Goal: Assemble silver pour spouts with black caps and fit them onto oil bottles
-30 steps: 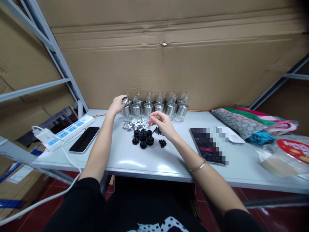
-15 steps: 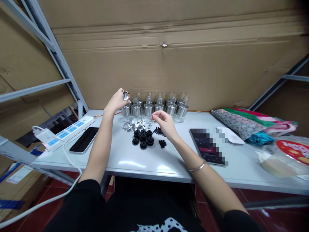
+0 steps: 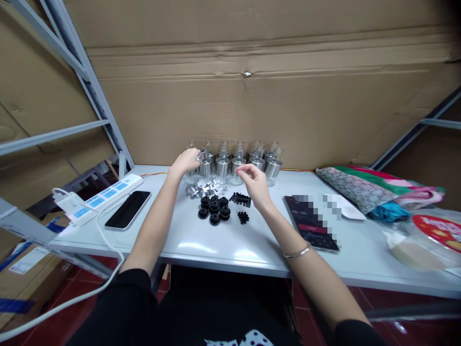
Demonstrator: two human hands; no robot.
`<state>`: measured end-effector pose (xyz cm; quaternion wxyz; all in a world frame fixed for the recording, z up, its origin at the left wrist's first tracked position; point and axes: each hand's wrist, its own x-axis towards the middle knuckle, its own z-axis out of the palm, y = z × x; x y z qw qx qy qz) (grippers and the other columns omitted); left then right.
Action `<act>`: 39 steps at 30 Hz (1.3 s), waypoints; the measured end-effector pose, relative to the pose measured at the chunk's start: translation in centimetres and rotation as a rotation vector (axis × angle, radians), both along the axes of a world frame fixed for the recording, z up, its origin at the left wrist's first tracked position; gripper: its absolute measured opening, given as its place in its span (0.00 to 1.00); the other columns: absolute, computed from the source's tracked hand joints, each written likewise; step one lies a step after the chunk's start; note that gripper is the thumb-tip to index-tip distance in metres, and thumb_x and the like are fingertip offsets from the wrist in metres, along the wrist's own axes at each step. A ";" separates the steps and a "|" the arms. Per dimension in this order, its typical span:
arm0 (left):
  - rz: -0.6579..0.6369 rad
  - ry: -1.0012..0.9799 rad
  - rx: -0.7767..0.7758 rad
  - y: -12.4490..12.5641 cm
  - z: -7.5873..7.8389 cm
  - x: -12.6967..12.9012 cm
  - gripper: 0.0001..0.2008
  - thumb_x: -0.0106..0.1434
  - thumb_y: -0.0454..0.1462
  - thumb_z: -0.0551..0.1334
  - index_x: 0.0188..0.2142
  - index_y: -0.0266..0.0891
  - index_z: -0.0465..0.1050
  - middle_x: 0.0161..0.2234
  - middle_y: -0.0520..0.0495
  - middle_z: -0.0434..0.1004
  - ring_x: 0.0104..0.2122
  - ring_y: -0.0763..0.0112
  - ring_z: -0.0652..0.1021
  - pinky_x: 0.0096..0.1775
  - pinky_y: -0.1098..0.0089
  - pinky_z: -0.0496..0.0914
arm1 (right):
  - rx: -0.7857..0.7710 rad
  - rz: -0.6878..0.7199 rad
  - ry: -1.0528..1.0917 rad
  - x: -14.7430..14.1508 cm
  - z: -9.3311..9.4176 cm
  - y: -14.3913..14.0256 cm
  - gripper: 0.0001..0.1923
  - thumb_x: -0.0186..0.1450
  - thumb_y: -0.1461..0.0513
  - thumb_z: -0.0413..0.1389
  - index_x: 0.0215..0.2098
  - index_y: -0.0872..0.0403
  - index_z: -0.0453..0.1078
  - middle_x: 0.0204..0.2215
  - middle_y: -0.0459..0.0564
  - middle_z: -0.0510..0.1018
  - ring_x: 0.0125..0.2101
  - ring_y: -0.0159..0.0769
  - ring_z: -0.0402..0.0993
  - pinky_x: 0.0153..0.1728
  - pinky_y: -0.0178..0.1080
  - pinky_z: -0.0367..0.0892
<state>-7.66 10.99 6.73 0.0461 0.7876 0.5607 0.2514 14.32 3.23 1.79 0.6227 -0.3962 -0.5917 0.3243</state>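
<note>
The left hand [image 3: 185, 162] has its fingers pinched around a small silver part [image 3: 200, 154], at the left end of the row of metal canisters [image 3: 237, 166]. The right hand [image 3: 256, 184], fingers loosely curled and holding nothing, hovers just before that row.

Shiny metal canisters [image 3: 223, 166] and matt black plastic caps [image 3: 214, 210] on a glossy white table [image 3: 223, 245].

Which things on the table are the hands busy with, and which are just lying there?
Busy with: left hand holds a small silver part; silver-and-glass jars; silver discs; black caps; black screws; right hand.

Lying about: phone; power strip; tablet; folded cloth.
</note>
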 end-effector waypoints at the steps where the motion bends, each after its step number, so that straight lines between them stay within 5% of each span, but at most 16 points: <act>1: 0.001 0.066 0.028 -0.4 0.4 0.1 0.09 0.50 0.28 0.57 0.31 0.39 0.70 0.35 0.43 0.75 0.38 0.59 0.74 0.39 0.66 0.64 | 0.022 -0.019 -0.032 0.1 0.0 -0.1 0.05 0.57 0.59 0.55 0.30 0.53 0.69 0.31 0.48 0.75 0.36 0.36 0.70 0.38 0.40 0.64; 5: -0.132 0.118 0.057 -2.2 1.5 1.4 0.16 0.50 0.24 0.51 0.38 0.39 0.64 0.36 0.44 0.72 0.37 0.63 0.73 0.37 0.67 0.64 | 0.249 -0.145 -0.285 0.5 0.4 -0.5 0.04 0.60 0.61 0.52 0.31 0.52 0.68 0.32 0.51 0.76 0.37 0.40 0.70 0.41 0.44 0.64; 8: -0.278 -0.089 -0.130 -4.1 1.0 2.7 0.15 0.51 0.26 0.52 0.38 0.40 0.58 0.28 0.51 0.68 0.28 0.69 0.72 0.33 0.69 0.64 | 0.469 -0.197 -0.529 1.0 0.8 -0.6 0.05 0.63 0.62 0.51 0.33 0.52 0.68 0.32 0.52 0.75 0.38 0.43 0.69 0.43 0.46 0.63; 13: -0.529 -0.490 -0.674 -7.3 -1.9 2.5 0.16 0.49 0.33 0.62 0.34 0.42 0.55 0.27 0.56 0.68 0.26 0.72 0.75 0.30 0.71 0.65 | 0.524 0.011 -0.740 0.9 0.5 -0.9 0.25 0.60 0.53 0.57 0.53 0.51 0.62 0.40 0.54 0.75 0.40 0.43 0.71 0.42 0.45 0.65; 18: -0.661 -0.674 -0.861 -8.0 -3.8 0.7 0.15 0.49 0.38 0.66 0.33 0.38 0.62 0.24 0.54 0.70 0.24 0.73 0.74 0.31 0.69 0.66 | 0.534 0.121 -0.860 -0.3 -0.3 -1.3 0.25 0.61 0.51 0.56 0.53 0.53 0.62 0.41 0.56 0.76 0.39 0.44 0.73 0.40 0.45 0.66; 24: -0.630 -0.647 -0.714 -9.1 -4.0 0.8 0.15 0.51 0.42 0.66 0.33 0.36 0.66 0.23 0.55 0.65 0.23 0.78 0.66 0.28 0.73 0.60 | 0.579 0.139 -0.804 -0.8 -0.5 -1.6 0.22 0.63 0.53 0.54 0.53 0.52 0.62 0.45 0.57 0.73 0.44 0.44 0.72 0.41 0.44 0.67; 30: -0.442 -0.672 -0.271 -10.1 -5.5 3.2 0.23 0.42 0.43 0.70 0.28 0.39 0.57 0.24 0.57 0.60 0.24 0.78 0.62 0.27 0.75 0.57 | 0.583 0.109 -0.824 -0.6 -0.7 -1.3 0.16 0.63 0.58 0.54 0.49 0.51 0.64 0.44 0.56 0.74 0.41 0.42 0.72 0.39 0.42 0.66; 39: -0.415 -0.558 -0.150 -10.0 -6.3 3.9 0.13 0.46 0.41 0.63 0.28 0.39 0.61 0.23 0.55 0.63 0.24 0.76 0.63 0.28 0.73 0.59 | 0.626 0.044 -0.839 -0.4 -0.7 -1.2 0.17 0.61 0.50 0.56 0.42 0.52 0.68 0.32 0.52 0.76 0.32 0.39 0.71 0.33 0.40 0.62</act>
